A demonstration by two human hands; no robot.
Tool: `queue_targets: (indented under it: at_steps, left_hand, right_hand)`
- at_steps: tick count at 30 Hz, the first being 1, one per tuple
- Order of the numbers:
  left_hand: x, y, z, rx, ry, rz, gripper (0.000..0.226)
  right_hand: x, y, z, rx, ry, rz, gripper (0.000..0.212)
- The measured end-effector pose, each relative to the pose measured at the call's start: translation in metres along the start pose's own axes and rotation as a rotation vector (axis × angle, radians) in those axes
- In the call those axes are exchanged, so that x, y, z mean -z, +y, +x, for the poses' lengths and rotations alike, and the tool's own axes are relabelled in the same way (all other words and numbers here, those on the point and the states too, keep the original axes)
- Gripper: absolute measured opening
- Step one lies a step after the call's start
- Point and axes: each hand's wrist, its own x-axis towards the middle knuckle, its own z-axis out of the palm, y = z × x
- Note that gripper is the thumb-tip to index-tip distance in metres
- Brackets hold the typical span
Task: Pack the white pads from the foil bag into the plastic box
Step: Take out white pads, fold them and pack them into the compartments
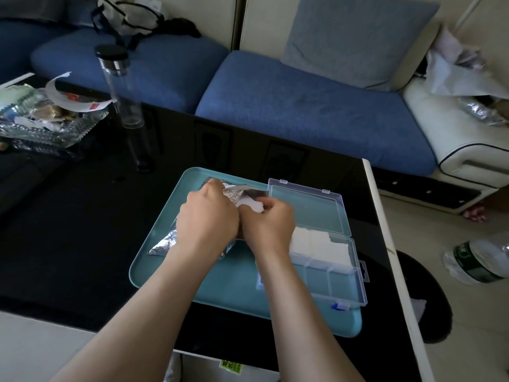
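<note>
A silver foil bag (165, 244) lies on a teal tray (220, 293), its mouth pointing away from me. My left hand (206, 216) grips the bag near its open end. My right hand (268, 223) pinches white pads (252, 204) at the bag's mouth. To the right stands a clear plastic box (338, 282) with its lid (308, 208) folded back. White pads (319, 245) fill the box's far compartments; the near small compartments look empty.
The tray sits on a black glossy table (82, 230). A tall clear bottle (121, 89) and a glass dish of wrappers (46, 117) stand at the far left. A blue sofa (303, 106) runs behind. A crushed plastic bottle (479, 260) lies on the floor at right.
</note>
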Motion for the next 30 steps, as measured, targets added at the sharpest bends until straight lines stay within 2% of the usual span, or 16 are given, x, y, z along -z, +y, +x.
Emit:
queue_targets:
  at_steps: [2,8,11,14,16,22,26,30]
  left_hand:
    - [0.0,0.002,-0.001,-0.01,0.014,0.006,0.027]
    - [0.0,0.007,-0.004,-0.034,-0.011,0.005,0.015]
    - [-0.001,0.008,-0.005,-0.041,-0.008,-0.009,0.012]
    - [-0.003,0.007,-0.003,-0.021,0.003,-0.035,0.021]
    - [-0.003,0.005,-0.001,-0.007,0.014,-0.035,0.025]
    - [-0.002,0.004,0.0,-0.027,0.016,-0.079,0.031]
    - [0.003,0.009,0.0,0.033,-0.039,-0.172,0.028]
    - [0.012,0.016,-0.003,0.104,-0.105,-0.266,0.024]
  right_hand:
    - [0.004,0.004,0.003,0.023,-0.043,-0.063,0.002]
    - [0.002,0.008,0.003,0.099,-0.105,-0.077,0.035]
    - [0.002,0.01,0.005,0.101,-0.084,-0.056,0.03]
    - [0.001,0.01,0.008,0.035,-0.08,-0.043,0.021]
    - [0.002,0.008,0.008,0.018,-0.09,-0.054,0.025]
    - [0.025,0.004,0.013,0.131,-0.042,-0.09,0.03]
    - [0.029,0.008,0.014,0.157,-0.15,-0.103,0.048]
    - [0.022,0.007,0.01,0.168,-0.229,-0.134,0.038]
